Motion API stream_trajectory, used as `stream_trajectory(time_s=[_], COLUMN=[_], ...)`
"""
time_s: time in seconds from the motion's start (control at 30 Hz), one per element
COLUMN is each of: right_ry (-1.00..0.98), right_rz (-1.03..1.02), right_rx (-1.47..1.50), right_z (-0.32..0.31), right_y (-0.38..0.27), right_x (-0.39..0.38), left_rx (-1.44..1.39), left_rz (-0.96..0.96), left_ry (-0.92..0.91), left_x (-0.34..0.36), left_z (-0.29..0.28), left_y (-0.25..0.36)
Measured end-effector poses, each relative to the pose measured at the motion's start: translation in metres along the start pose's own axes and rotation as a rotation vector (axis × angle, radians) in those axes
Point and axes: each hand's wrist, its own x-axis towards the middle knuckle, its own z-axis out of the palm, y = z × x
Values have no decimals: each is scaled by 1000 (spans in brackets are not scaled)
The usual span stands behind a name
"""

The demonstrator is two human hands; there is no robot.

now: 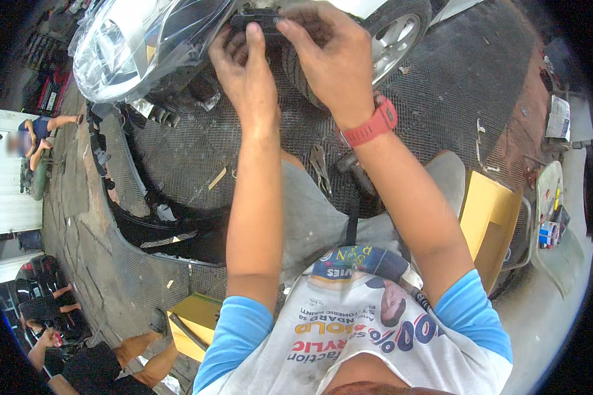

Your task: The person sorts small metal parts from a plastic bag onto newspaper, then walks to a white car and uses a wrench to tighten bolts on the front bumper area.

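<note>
At the top of the head view, my left hand (249, 79) and my right hand (333, 59) are raised together at the corner of a car. Between them is a small dark plastic-looking part (260, 18), gripped by the fingers of both hands. My left thumb presses on its face; my right thumb and fingertips pinch its right end. Whether the part is joined to the car cannot be made out. Just to the right stands the car's front wheel (398, 43). Clear plastic film (158, 46) covers the car's front, over the headlight (115, 59).
Locking pliers (319, 168) and a hammer-like tool (349, 162) lie on the textured mat by my legs. A black bumper (132, 204) lies at left. Yellow boxes (484, 207) flank me. Several people sit at the left, including one person in dark clothes (95, 368).
</note>
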Motion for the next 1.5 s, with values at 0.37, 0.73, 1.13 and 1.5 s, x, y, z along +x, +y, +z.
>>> stream_trajectory(time_s=[0.37,0.73,1.13,1.5], right_ry=[18,-14,49,60], right_rz=[-215,104,117,123], right_rx=[-415,-235,-346,-318], right_z=[28,42,48,50], right_y=[-19,-26,-33,-35], right_x=[28,34,33,33], left_rx=[-135,-359,-324,-396], left_rz=[-14,-131,-100,-45], left_ry=[-109,-446,-390,-443], left_x=[35,53,55,51], left_z=[-16,-29,-29,-23], left_y=[-43,-42,-48,-37])
